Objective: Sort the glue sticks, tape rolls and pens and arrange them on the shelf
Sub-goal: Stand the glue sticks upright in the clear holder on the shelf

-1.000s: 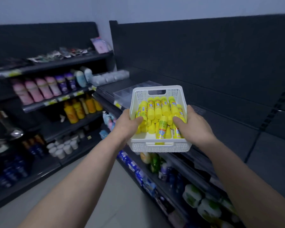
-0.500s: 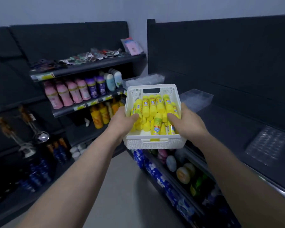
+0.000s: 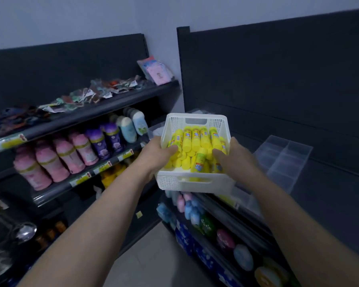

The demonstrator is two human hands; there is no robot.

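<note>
Glue sticks (image 3: 192,146), yellow and short, are lying heaped in a white basket (image 3: 195,183). The basket is being carried in the air at the front edge of the dark shelf (image 3: 330,195), just left of a clear divided tray (image 3: 286,156) sitting on that shelf. Singly the sticks are looking light, rigid and smooth, so they are likely to roll and slide over one another. Together they are probably giving the basket a moderate weight. Its perforated plastic walls are looking thin and apt to flex. Taking it by both long sides, or by the handle slots at the ends, is looking like the safest hold, with the basket kept level so nothing is tipping out.

The left hand (image 3: 153,156) is clamping the left wall, its thumb hooking over the rim and resting on the sticks; its fingers outside are hidden. The right hand (image 3: 234,158) is doing the same on the right wall, thumb inside, though it is blurred. Both forearms are reaching forward and converging on the basket. Pink and purple bottles (image 3: 71,154) are standing on the shelving to the left.
</note>
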